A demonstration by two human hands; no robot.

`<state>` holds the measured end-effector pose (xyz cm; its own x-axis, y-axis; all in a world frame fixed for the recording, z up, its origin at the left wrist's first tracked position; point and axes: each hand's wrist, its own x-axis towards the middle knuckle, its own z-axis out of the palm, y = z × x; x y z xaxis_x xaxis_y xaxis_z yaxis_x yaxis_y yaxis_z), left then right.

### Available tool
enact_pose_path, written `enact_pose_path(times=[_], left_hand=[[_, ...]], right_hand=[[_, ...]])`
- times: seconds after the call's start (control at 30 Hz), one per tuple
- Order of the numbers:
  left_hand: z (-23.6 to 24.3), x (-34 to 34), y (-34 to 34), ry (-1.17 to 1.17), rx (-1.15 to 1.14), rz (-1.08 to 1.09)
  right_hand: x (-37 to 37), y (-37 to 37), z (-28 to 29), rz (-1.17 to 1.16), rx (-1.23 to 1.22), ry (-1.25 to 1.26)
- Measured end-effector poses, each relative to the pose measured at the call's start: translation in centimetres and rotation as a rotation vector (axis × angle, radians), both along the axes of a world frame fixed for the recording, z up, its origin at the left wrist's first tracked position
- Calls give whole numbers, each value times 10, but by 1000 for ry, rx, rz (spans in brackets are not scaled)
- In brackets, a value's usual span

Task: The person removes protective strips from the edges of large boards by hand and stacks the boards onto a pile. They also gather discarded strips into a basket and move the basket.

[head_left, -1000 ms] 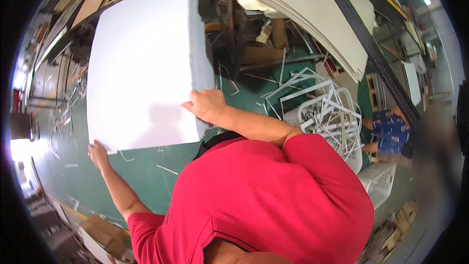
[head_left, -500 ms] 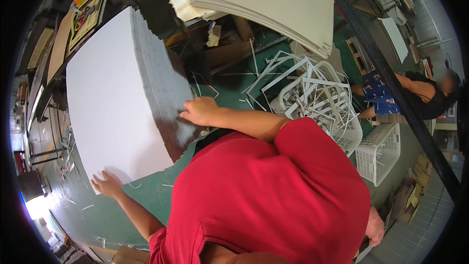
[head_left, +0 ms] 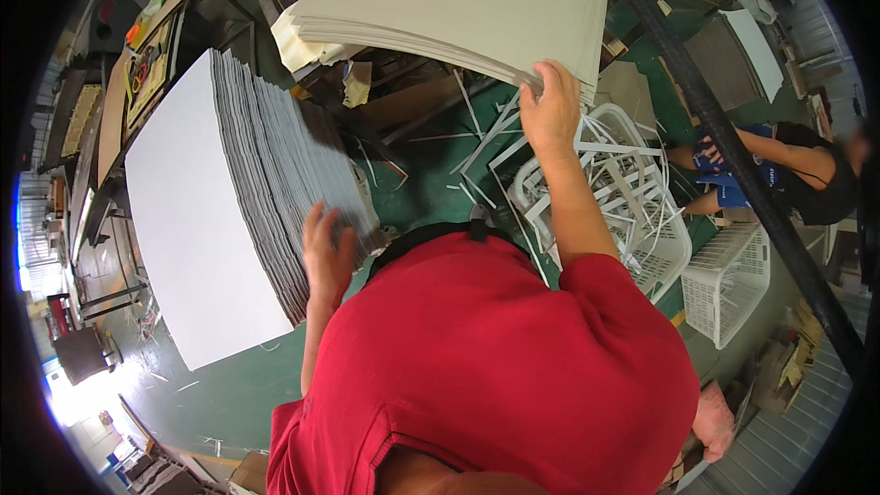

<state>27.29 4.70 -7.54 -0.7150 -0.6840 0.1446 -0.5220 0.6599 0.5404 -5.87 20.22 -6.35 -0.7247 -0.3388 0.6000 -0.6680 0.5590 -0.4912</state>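
Against the near side of the tall stack of white boards [head_left: 197, 220], I see the left hand [head_left: 327, 257] pressed flat, fingers spread over the grey layered edges and not closed around anything. The stack shows a clean white top face and a slanted flank of many thin grey sheets, the layers fanned a little toward the hand. To the right of the stack, the right hand [head_left: 550, 110] reaches up and pinches the lower edge of a second pile of pale beige sheets [head_left: 458, 0], thumb under and fingers on top, gripping the sheets at that corner. This beige pile lies above and to the right of the white stack, its edges showing many thin leaves. Right of the white stack, beneath the right forearm, a white plastic basket [head_left: 632, 211] holds loose white strips. Farther right stands another white basket [head_left: 733, 280], and beyond it a person in dark clothing [head_left: 797, 174] crouches on the green floor [head_left: 229, 394].
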Motion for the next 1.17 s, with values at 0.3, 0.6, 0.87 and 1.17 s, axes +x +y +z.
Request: enact_pose_path(times=[0.3, 0.6, 0.87, 1.17], left_hand=[[-8, -86, 43, -51, 112, -354], [-6, -143, 83, -80, 178, -475], [3, -169, 84, -15, 459, -443], [-15, -189, 34, 502, 1570, -188]], right_hand=[[-58, 42, 11, 153, 291, 47], [-84, 47, 11, 391, 250, 246], [-63, 49, 48, 460, 90, 321], [30, 67, 62, 522, 37, 182]])
